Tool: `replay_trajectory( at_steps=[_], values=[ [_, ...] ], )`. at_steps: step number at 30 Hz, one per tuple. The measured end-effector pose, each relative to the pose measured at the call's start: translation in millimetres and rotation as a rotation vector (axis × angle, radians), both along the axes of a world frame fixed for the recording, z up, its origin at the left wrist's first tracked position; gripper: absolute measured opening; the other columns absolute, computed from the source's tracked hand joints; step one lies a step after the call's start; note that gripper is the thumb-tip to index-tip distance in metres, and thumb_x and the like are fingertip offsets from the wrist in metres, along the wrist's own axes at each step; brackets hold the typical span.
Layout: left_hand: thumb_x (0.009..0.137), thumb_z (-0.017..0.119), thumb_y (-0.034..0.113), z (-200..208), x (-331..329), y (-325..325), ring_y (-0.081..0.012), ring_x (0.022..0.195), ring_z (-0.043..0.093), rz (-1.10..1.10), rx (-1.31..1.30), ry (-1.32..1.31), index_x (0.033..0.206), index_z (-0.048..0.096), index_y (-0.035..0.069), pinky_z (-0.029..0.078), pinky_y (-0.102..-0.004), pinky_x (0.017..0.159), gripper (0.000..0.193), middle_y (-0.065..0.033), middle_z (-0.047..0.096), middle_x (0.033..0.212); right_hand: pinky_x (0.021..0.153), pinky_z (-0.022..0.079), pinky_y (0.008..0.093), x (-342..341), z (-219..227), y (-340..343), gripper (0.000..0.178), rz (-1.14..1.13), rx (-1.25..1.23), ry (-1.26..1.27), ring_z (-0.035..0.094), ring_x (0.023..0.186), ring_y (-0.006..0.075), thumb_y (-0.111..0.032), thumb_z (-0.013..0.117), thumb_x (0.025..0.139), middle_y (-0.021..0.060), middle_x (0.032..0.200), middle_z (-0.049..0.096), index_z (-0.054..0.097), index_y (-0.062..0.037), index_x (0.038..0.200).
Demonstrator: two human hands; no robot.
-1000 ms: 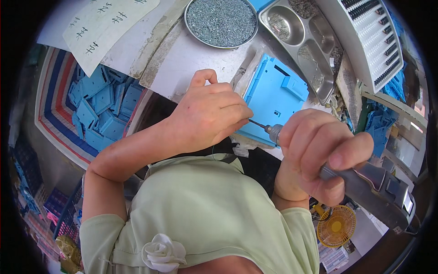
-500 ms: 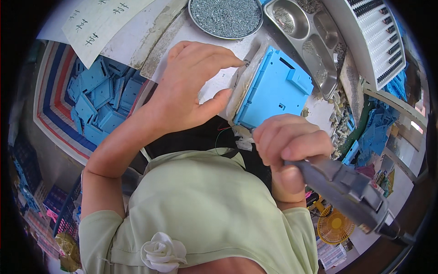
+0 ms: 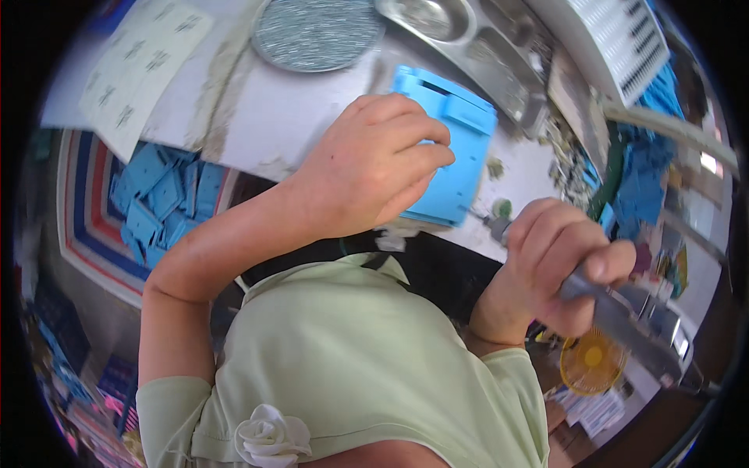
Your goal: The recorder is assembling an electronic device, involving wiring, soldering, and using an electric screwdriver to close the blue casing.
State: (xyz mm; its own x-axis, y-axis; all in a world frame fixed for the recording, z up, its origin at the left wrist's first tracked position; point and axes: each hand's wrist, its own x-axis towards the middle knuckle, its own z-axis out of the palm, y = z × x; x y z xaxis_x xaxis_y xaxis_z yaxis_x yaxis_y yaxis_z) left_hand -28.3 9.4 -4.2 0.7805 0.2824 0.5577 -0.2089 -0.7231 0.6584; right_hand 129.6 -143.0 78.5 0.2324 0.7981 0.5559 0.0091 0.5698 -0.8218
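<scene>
A flat blue plastic casing [image 3: 460,175] rests on the white worktable, with a raised block and a slot near its far end. My left hand [image 3: 382,160] curls over the casing's left edge, fingertips on its top face and thumb mostly hidden. To the right, my right hand [image 3: 566,261] is wrapped round a dark grey electric screwdriver [image 3: 636,324]. The tool slants, its body toward the lower right and its thin bit pointing at the casing's near right corner. Blur hides whether the bit touches it.
A round metal tray [image 3: 318,35] of small screws and a compartmented steel tray [image 3: 499,66] stand at the back. A striped bag [image 3: 74,191] at left holds several blue casings. At right are a white rack [image 3: 605,39], small debris and a yellow fan [image 3: 593,360].
My left hand, apart from the casing before, has come down onto its left edge. My right hand has moved right with the screwdriver, uncovering its bit. The whole view has shifted.
</scene>
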Motion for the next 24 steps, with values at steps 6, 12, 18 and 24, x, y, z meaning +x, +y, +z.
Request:
replay_trajectory(
  at_steps=[6, 12, 18, 24],
  values=[
    [0.078, 0.078, 0.016, -7.4, 30.6, -19.3, -0.0283, 0.113, 0.06, -0.123, 0.175, 0.191, 0.111, 0.073, 0.008, 0.044, -0.0443, 0.098, 0.034, -0.0047, 0.068, 0.121, 0.052, 0.042, 0.0343, 30.7, -25.4, -27.6, 0.035, -0.289, -0.031, 0.064, 0.046, 0.051, 0.0144, -0.025, 0.07, 0.095, 0.0029, 0.061, 0.048, 0.05, -0.0023, 0.113],
    [0.076, 0.078, 0.016, -0.9, 31.0, -19.6, -0.0283, 0.114, 0.06, -0.113, 0.186, 0.264, 0.112, 0.073, 0.01, 0.043, -0.044, 0.099, 0.036, -0.0044, 0.068, 0.123, 0.057, 0.042, 0.0353, 47.5, -46.3, -14.6, 0.03, -0.301, -0.098, 0.11, 0.044, 0.053, 0.0141, -0.023, 0.063, 0.096, -0.0005, 0.061, 0.044, 0.053, -0.0028, 0.117],
    [0.074, 0.08, 0.014, 1.0, 31.8, -19.4, -0.0293, 0.113, 0.06, -0.117, 0.18, 0.293, 0.111, 0.074, 0.01, 0.045, -0.0433, 0.098, 0.037, -0.0047, 0.069, 0.123, 0.055, 0.04, 0.0349, 61.8, -46.3, 4.5, 0.028, -0.264, -0.037, 0.11, 0.044, 0.053, 0.0149, -0.02, 0.062, 0.096, 0.0006, 0.061, 0.045, 0.053, -0.0022, 0.115],
    [0.073, 0.08, 0.014, -0.5, 33.7, -18.5, -0.029, 0.112, 0.061, -0.127, 0.161, 0.295, 0.111, 0.074, 0.01, 0.045, -0.0429, 0.098, 0.038, -0.0048, 0.069, 0.123, 0.055, 0.04, 0.0332, 57.1, -49.6, -4.0, 0.026, -0.277, -0.069, 0.106, 0.047, 0.056, 0.015, -0.018, 0.064, 0.094, 0.0033, 0.066, 0.05, 0.053, -0.0032, 0.113]
  ],
)
